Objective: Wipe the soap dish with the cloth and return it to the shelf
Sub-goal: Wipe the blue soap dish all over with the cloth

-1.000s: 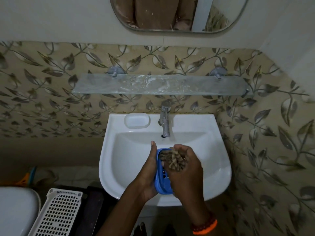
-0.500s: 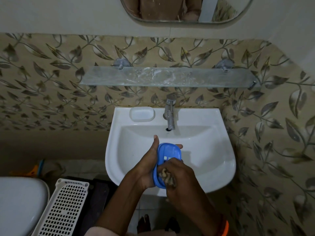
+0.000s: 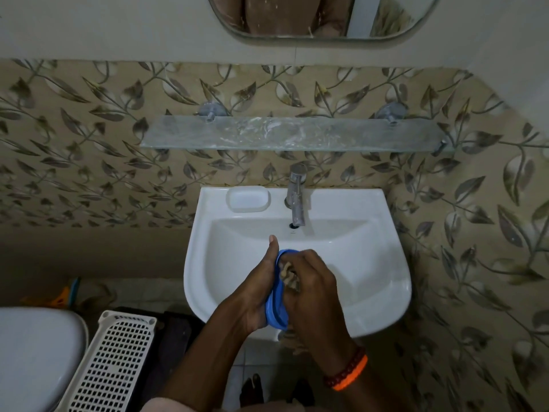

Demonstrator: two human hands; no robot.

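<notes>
The left hand (image 3: 255, 295) grips the blue soap dish (image 3: 277, 315) by its left edge, thumb pointing up and away, holding it on edge above the near part of the white sink (image 3: 371, 263). The right hand (image 3: 315, 292) is curled round a brownish patterned cloth (image 3: 289, 276) and presses it into the hollow of the dish; only a small bunch of the fabric shows between the two hands (a bit more seems to hang below the dish's near end).

Judging from this, the wiping step is in hand and the return has not begun. The glass shelf (image 3: 297, 135) is on the far wall above the tap (image 3: 297, 197), well apart from the dish. The next move probably calls for finishing the rub, drawing the cloth clear, then turning the dish flat and lifting it up and away past the tap to set it on the shelf, squarely enough that it does not slide off the smooth glass.
</notes>
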